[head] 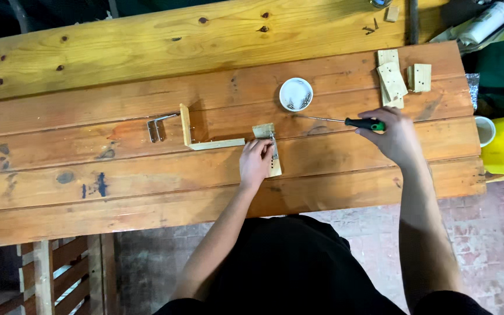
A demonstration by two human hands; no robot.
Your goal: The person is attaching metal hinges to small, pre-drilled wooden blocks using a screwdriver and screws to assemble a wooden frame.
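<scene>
Near the middle of the wooden surface (147, 175), the left hand (255, 163) presses down on a small wood block (268, 149) with a metal bracket, fingers bent over its near end. To its right, the right hand (395, 135) grips a green-handled screwdriver (345, 121), whose tip points left, just beyond the block's far end. A white dish of screws (296, 94) sits farther off.

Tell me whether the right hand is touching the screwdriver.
Touching. The head view shows the right hand closed around the green handle of the screwdriver, no gap visible.
</scene>
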